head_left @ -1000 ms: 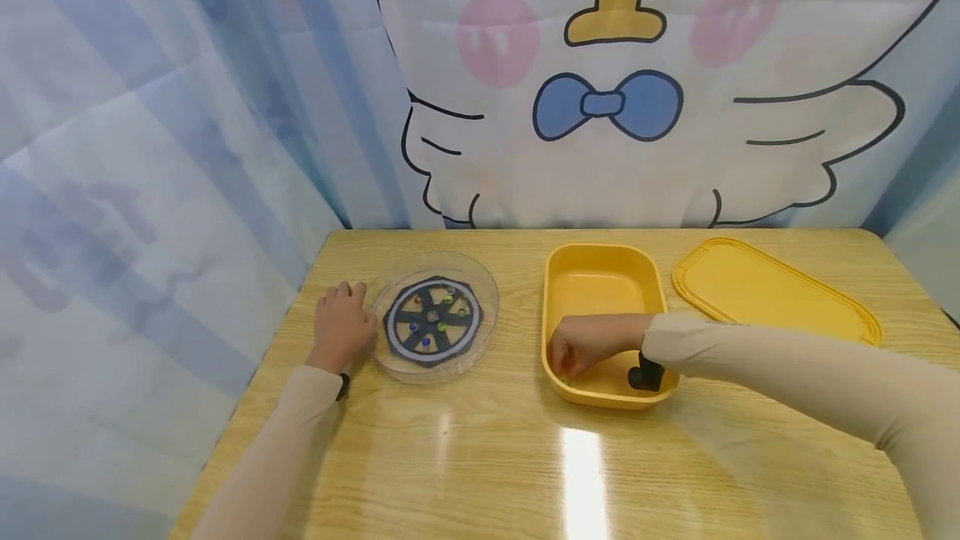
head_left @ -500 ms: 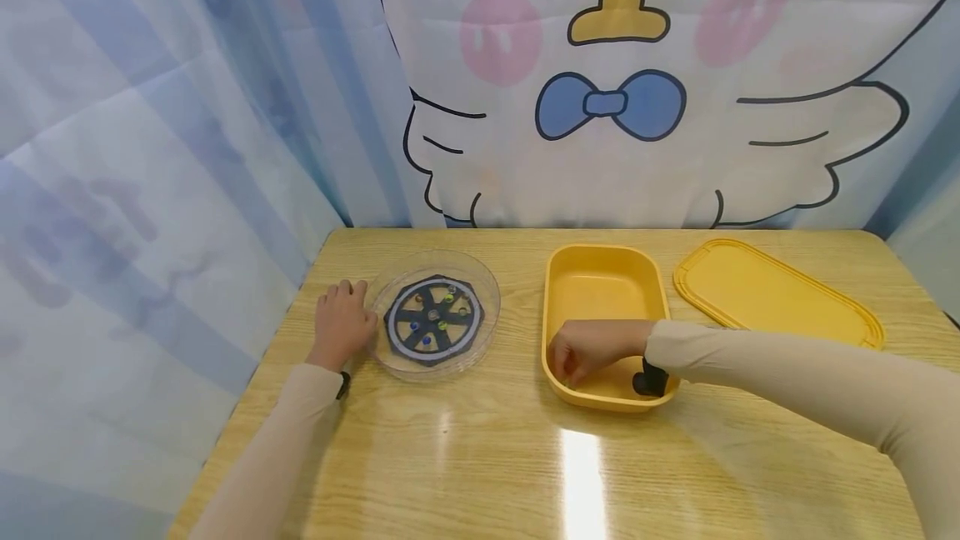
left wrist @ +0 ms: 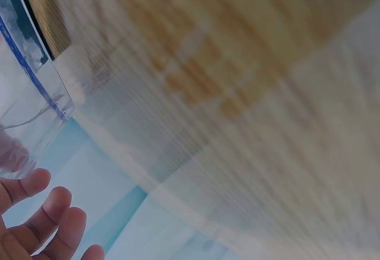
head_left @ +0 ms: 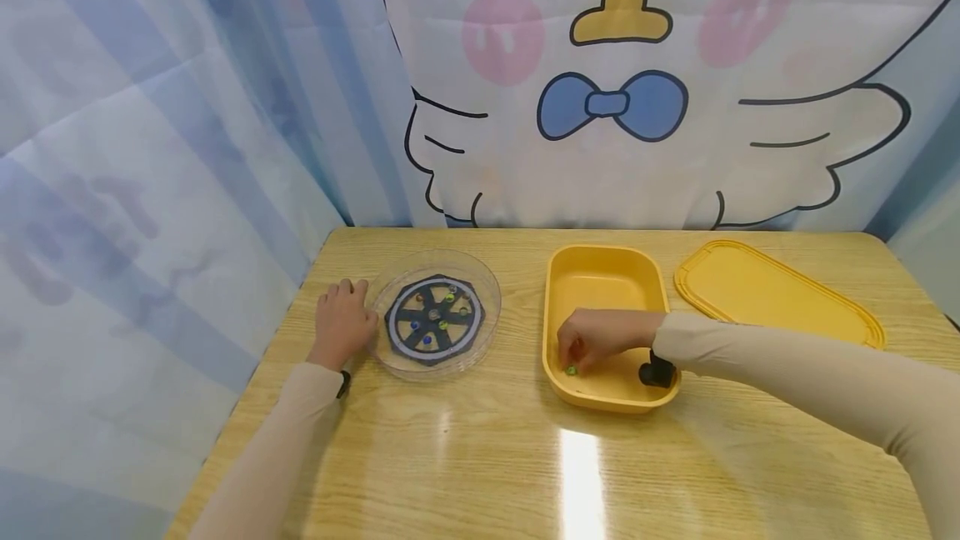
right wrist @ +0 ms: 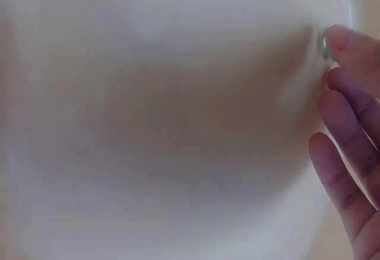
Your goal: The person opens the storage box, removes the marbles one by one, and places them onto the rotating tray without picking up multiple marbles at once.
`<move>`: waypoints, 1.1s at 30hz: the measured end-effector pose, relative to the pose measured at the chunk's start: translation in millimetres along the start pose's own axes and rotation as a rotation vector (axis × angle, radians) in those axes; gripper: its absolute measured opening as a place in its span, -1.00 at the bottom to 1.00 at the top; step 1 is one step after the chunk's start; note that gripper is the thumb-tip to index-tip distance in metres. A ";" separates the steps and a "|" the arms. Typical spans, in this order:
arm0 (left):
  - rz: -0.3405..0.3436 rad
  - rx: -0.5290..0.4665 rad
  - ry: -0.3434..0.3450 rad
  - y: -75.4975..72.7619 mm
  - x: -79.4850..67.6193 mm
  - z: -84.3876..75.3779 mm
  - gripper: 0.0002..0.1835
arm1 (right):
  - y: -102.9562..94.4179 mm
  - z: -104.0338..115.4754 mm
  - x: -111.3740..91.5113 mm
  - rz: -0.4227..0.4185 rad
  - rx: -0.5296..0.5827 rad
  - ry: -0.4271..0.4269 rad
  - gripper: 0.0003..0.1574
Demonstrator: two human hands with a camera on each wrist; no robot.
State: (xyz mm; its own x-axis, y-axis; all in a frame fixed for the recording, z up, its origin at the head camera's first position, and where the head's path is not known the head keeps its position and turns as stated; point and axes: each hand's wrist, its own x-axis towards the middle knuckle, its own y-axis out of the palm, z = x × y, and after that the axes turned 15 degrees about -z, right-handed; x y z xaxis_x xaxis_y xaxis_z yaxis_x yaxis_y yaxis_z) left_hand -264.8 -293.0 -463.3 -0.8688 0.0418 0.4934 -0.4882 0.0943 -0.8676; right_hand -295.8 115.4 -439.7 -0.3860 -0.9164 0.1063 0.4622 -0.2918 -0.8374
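In the head view my left hand (head_left: 341, 323) lies at the left rim of a clear round dish (head_left: 483, 340), its fingers loosely bent. Its thumb is at the clear plastic edge in the left wrist view. Inside the dish is a dark octagonal piece (head_left: 400, 342) with spokes and a pale ring, with several small marbles (head_left: 427, 341) on it. My right hand (head_left: 600, 336) reaches down into a yellow box (head_left: 551, 290). A green marble (head_left: 572, 370) shows at its fingertips, pinched there; in the right wrist view it sits at the thumb tip, partly hidden.
A yellow lid (head_left: 772, 286) lies flat on the wooden table (head_left: 435, 457), right of the box and partly behind the right sleeve (head_left: 780, 365). Behind the table hangs a printed curtain (head_left: 517, 165).
My right hand has shifted slightly away from the box's near wall, and the green marble has moved along with it. The left hand stays beside the dish.
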 end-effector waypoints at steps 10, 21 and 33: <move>0.016 -0.003 -0.003 2.2 0.2 -1.3 -0.67 | 5.7 3.3 2.7 0.029 -0.031 -0.016 -0.87; -0.002 -0.006 -0.001 2.2 -0.9 -2.3 -0.69 | -10.0 2.6 -1.3 -0.064 -0.079 -0.035 -0.89; 0.011 -0.001 -0.006 2.2 0.2 1.6 -0.65 | -60.3 33.1 42.8 -0.178 -0.106 -0.007 -0.86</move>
State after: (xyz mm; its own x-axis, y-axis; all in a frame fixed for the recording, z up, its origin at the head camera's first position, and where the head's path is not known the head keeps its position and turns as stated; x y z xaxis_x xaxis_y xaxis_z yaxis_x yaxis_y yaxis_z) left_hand -266.2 -294.4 -465.2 -0.8748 0.0366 0.4830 -0.4781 0.0949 -0.8731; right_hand -313.8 84.7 -366.9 -0.4481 -0.8548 0.2616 0.3000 -0.4195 -0.8567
